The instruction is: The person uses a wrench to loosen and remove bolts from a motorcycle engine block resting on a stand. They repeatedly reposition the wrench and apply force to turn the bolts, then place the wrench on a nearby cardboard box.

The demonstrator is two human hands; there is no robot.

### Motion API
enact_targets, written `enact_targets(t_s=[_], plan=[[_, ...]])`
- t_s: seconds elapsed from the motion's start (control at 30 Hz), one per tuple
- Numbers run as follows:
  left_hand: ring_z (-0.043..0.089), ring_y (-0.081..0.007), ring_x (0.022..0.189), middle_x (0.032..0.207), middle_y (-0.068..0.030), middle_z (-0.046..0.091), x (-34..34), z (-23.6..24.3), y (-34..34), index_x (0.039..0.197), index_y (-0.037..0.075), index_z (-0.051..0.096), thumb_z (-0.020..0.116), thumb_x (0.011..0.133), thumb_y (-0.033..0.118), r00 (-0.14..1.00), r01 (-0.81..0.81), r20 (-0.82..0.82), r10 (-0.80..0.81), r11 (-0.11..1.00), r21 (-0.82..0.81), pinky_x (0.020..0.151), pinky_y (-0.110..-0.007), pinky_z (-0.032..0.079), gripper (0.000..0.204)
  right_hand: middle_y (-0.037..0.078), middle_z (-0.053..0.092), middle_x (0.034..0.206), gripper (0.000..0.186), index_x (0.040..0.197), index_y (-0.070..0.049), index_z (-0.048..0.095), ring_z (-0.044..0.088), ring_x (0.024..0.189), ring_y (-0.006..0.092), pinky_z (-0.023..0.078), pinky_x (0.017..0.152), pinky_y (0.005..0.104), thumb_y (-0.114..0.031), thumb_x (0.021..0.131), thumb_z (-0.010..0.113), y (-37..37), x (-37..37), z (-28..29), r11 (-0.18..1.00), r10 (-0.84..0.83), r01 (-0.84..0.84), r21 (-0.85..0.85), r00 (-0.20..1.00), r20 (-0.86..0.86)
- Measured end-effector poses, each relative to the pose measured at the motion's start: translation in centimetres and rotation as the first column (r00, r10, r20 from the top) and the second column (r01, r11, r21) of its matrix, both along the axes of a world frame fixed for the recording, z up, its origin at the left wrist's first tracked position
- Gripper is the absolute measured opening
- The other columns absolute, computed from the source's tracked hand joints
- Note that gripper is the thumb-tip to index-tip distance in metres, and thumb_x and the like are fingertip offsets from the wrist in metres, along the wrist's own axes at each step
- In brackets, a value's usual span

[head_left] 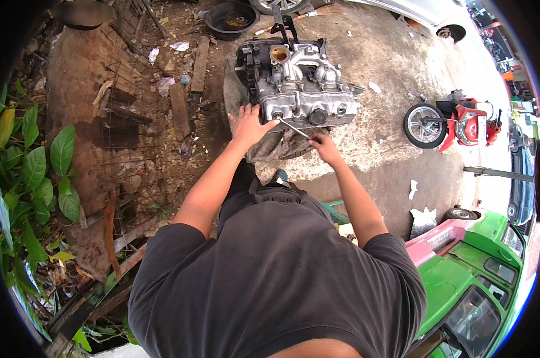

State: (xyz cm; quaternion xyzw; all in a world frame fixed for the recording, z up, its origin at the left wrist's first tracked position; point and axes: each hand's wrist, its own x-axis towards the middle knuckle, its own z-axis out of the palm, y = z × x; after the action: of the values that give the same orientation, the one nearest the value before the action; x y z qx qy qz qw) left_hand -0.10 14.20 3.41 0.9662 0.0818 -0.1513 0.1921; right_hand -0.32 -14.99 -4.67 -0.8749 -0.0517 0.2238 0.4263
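Observation:
A silver car engine (308,98) with a ribbed valve cover and a black round cap (317,117) sits in front of me. My left hand (248,126) lies on its near left corner, fingers spread, the thumb stretched to the head of a wrench. That long silver wrench (295,129) slants from the left end of the valve cover down to the right. Around its handle end my right hand (325,148) is closed. Whatever the wrench head fits onto is too small to make out.
Under the engine lies a tyre with dark cloth (282,150). Beyond stands a black basin (231,21); wooden planks (179,110) and rubble lie left. On the right are a red motorcycle (470,125) and a green vehicle (467,280). Leafy plants (40,167) edge the far left.

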Motion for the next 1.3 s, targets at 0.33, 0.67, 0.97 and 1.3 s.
enact_targets(t_s=[0.33, 0.67, 0.97, 1.3], plan=[[0.026, -0.0365, 0.147, 0.156, -0.02, 0.033, 0.2, -0.2, 0.0, 0.148, 0.004, 0.039, 0.055, 0.081, 0.077, 1.0, 0.021, 0.019, -0.021, 1.0, 0.008, 0.117, -0.067, 0.008, 0.1, 0.009, 0.071, 0.102, 0.027, 0.112, -0.013, 0.068, 0.067, 0.098, 0.0296, 0.048, 0.095, 0.0473, -0.024, 0.088, 0.065, 2.8, 3.7, 13.9, 0.734, 0.499, -0.162, -0.659, 0.786, 0.364], [0.024, -0.0344, 0.148, 0.159, -0.017, 0.03, -0.3, -0.3, 1.9, 0.151, 0.01, 0.038, 0.06, 0.083, 0.063, 0.993, 0.115, 0.004, -0.115, 0.993, -0.023, 0.117, -0.067, 0.008, 0.088, 0.02, 0.069, 0.093, 0.03, 0.106, -0.002, 0.067, 0.069, 0.088, 0.0345, 0.054, 0.08, 0.046, -0.024, 0.086, 0.065, 4.1, 3.0, 13.1, 0.911, 0.263, -0.096, -0.401, 0.883, 0.387], [0.029, -0.0283, 0.147, 0.157, -0.0092, 0.037, 0.6, -1.0, 4.0, 0.149, 0.016, 0.041, 0.054, 0.085, 0.03, 0.997, 0.077, 0.001, -0.079, 0.976, -0.205, 0.116, -0.068, 0.007, 0.067, 0.026, 0.064, 0.072, 0.057, 0.077, 0.008, 0.066, 0.064, 0.076, 0.0414, 0.049, 0.074, 0.0457, -0.049, 0.084, 0.069, 12.0, 3.1, 7.0, 0.986, -0.147, 0.159, -0.045, 0.968, 0.202], [0.031, -0.0277, 0.146, 0.157, -0.0085, 0.036, 0.6, -0.9, 4.2, 0.15, 0.014, 0.039, 0.051, 0.088, 0.034, 0.994, 0.102, -0.005, -0.105, 0.974, -0.2, 0.117, -0.067, 0.006, 0.066, 0.024, 0.07, 0.089, 0.037, 0.09, 0.0, 0.072, 0.068, 0.088, 0.0414, 0.054, 0.081, 0.0481, -0.036, 0.085, 0.068, 14.3, 1.8, 9.2, 0.944, -0.166, 0.221, -0.244, 0.96, 0.225]])
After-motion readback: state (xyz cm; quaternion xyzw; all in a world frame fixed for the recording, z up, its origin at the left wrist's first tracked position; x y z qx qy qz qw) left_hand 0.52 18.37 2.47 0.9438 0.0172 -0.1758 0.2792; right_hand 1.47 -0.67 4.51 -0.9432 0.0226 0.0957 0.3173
